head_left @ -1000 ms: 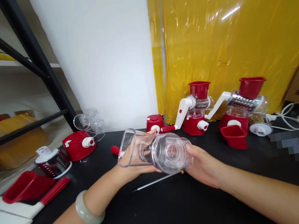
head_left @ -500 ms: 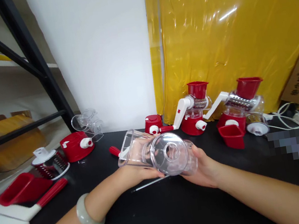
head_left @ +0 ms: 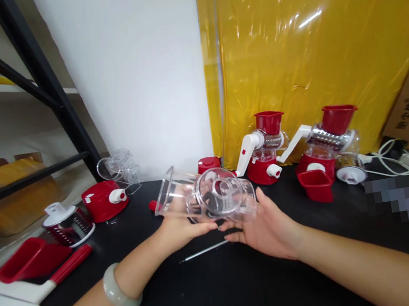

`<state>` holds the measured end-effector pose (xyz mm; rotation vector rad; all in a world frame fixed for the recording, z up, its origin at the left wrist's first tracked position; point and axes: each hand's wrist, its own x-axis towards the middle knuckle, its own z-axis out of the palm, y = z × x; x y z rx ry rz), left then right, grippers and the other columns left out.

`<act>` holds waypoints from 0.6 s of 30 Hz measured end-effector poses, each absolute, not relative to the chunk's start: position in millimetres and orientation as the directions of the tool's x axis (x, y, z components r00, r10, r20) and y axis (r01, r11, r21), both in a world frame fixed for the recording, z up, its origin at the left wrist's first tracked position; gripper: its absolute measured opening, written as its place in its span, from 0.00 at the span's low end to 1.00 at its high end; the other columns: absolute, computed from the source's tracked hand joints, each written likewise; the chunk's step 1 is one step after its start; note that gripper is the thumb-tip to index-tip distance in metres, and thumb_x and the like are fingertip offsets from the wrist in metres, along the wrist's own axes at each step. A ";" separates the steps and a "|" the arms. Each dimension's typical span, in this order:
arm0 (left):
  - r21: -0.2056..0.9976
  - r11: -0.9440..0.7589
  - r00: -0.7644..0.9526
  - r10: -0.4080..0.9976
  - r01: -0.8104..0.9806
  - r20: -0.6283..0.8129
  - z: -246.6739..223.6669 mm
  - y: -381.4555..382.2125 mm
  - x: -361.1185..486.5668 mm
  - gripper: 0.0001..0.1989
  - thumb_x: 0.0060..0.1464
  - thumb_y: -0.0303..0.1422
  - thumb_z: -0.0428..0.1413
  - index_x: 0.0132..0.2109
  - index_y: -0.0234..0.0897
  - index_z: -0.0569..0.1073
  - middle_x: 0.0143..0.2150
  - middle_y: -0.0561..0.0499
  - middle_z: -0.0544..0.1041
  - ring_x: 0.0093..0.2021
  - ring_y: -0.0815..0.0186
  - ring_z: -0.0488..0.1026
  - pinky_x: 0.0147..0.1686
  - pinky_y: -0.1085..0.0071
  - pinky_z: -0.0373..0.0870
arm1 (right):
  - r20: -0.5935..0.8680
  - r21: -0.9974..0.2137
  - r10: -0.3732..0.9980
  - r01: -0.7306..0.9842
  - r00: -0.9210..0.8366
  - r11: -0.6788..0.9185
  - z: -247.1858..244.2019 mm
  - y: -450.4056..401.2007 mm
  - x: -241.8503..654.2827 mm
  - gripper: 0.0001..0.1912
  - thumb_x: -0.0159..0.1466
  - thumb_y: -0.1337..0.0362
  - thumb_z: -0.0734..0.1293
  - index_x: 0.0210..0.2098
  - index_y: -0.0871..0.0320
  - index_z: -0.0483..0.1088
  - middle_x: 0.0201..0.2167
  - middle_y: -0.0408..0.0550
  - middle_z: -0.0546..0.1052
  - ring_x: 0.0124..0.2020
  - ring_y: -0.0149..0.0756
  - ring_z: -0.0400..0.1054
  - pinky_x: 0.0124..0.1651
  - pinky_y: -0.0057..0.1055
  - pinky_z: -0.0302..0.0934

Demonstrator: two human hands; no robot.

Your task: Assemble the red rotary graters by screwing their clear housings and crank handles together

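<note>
One clear housing (head_left: 221, 194) clasped in left hand (head_left: 180, 230); right hand (head_left: 269, 230) spread, alongside. Two assembled graters (head_left: 266, 168) beyond right hand.

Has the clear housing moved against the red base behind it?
Yes: the clear housing has shifted up in view, now overlapping the red base.

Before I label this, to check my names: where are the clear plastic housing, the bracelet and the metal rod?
Clear plastic housing (head_left: 220, 198), head view: its round middle section.
Bracelet (head_left: 113, 290), head view: its outer band.
Metal rod (head_left: 203, 252), head view: its middle.
</note>
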<state>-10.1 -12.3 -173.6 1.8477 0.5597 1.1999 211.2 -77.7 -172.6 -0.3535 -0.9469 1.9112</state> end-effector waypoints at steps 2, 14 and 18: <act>0.780 -0.609 0.334 0.712 -0.144 0.617 -172.3 -11.5 -11.7 0.39 0.44 0.33 0.71 0.60 0.48 0.62 0.64 0.39 0.71 0.60 0.48 0.74 0.54 0.50 0.77 | 0.098 -0.724 0.854 -0.626 -0.511 -0.292 -167.2 -78.4 211.3 0.30 0.64 0.36 0.66 0.49 0.54 0.70 0.45 0.50 0.80 0.46 0.42 0.75 0.52 0.38 0.66; 0.819 -0.560 0.325 0.802 0.123 0.500 -149.4 -24.0 -6.2 0.31 0.55 0.44 0.63 0.60 0.40 0.63 0.56 0.41 0.73 0.54 0.52 0.76 0.55 0.53 0.74 | 0.092 -0.709 0.928 -0.678 -0.362 -0.194 -173.2 -73.7 209.0 0.29 0.69 0.41 0.63 0.61 0.51 0.64 0.62 0.55 0.71 0.59 0.48 0.70 0.65 0.52 0.57; 0.899 -0.415 0.273 0.889 0.141 0.368 -153.6 -25.1 -2.8 0.28 0.53 0.48 0.63 0.55 0.39 0.66 0.50 0.44 0.75 0.49 0.54 0.76 0.49 0.56 0.75 | 0.178 -0.795 0.969 -0.605 -0.172 0.038 -180.8 -68.1 209.1 0.29 0.64 0.46 0.72 0.61 0.46 0.65 0.64 0.51 0.69 0.63 0.49 0.66 0.65 0.56 0.56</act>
